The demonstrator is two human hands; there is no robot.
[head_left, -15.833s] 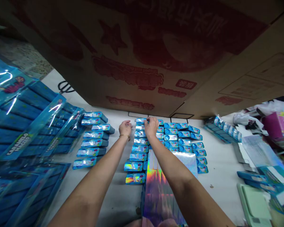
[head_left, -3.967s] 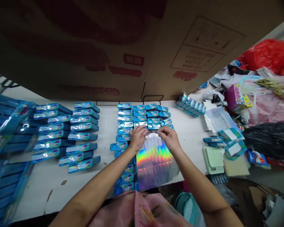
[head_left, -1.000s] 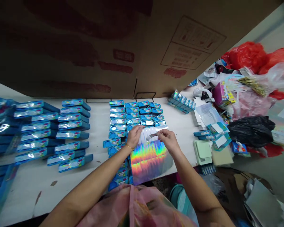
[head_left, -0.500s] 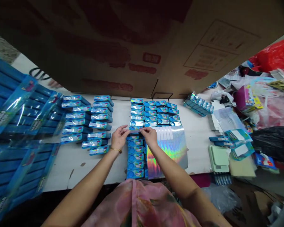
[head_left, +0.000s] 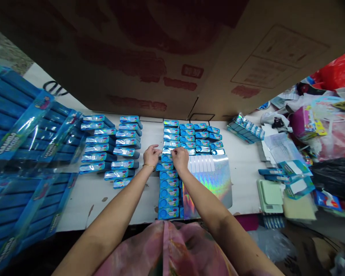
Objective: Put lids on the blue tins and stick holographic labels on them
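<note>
Leaving the shiny sheet (head_left: 212,186) beside it, the right hand (head_left: 180,159) now joins the left hand (head_left: 151,156) at the blue box (head_left: 167,151) between them, shifting work there; fingers curl, grip unclear.

The right hand (head_left: 180,158) partly hides a blue box (head_left: 166,158), and the view's top edge crops the carton (head_left: 172,57).

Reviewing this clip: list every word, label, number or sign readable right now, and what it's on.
"CARAMELO MACIÇO": large wrapped blue packs on the left; the cedilla is unclear.
"CARAMELO MACIÇO": small blue box nearest the person, tiny but just legible.
Too small or blurred: lettering on the other small blue boxes, red print on the cardboard box, any reading on the green scale.
</note>
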